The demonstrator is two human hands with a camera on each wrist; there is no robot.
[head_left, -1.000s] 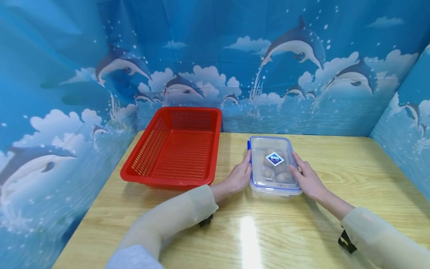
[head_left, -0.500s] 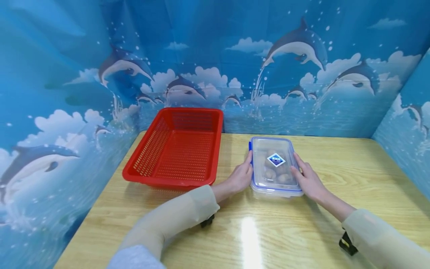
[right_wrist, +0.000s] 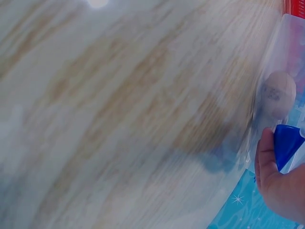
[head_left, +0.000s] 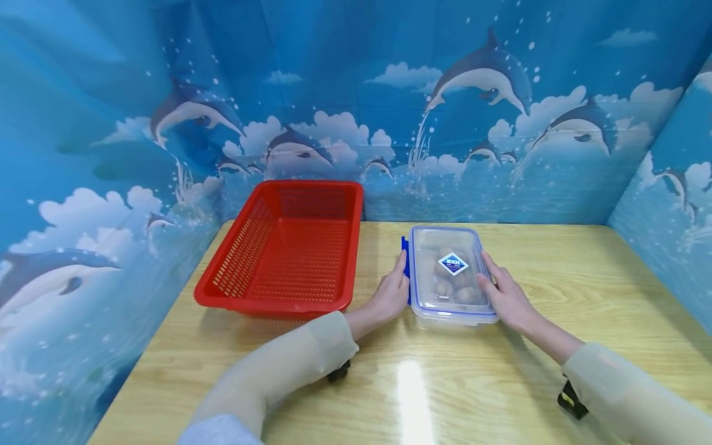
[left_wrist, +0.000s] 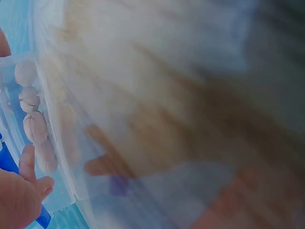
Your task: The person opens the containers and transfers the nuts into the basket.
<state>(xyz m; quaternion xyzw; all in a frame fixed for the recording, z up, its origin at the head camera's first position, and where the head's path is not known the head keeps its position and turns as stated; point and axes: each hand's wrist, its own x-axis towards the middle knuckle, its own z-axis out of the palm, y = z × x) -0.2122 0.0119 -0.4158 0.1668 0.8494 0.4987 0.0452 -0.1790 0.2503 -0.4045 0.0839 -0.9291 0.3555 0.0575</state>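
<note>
A clear plastic food container point(head_left: 425, 238) with a blue-edged lid rests on the table. Several pale brown egg-shaped things point(left_wrist: 35, 126) lie inside it, one bearing dark print point(right_wrist: 273, 94). On its left side a blue latch point(head_left: 405, 259) stands out from the wall, and my left hand point(head_left: 391, 295) touches it with fingers extended. My right hand point(head_left: 510, 301) grips the opposite side, its thumb at the lid's edge and its fingers along the wall. In the right wrist view those fingers lie against another blue latch point(right_wrist: 287, 145), partly hidden by the hand.
To the left stands a red plastic basket point(head_left: 356, 247) with perforated walls and nothing inside. The wooden table point(head_left: 556, 259) meets a blue dolphin-print curtain point(head_left: 345, 74) at the back and sides. Dark straps point(head_left: 572, 400) show at both wrists.
The left latch has swung outward from the container, and my left hand has shifted slightly left with it. My right hand keeps its place on the container.
</note>
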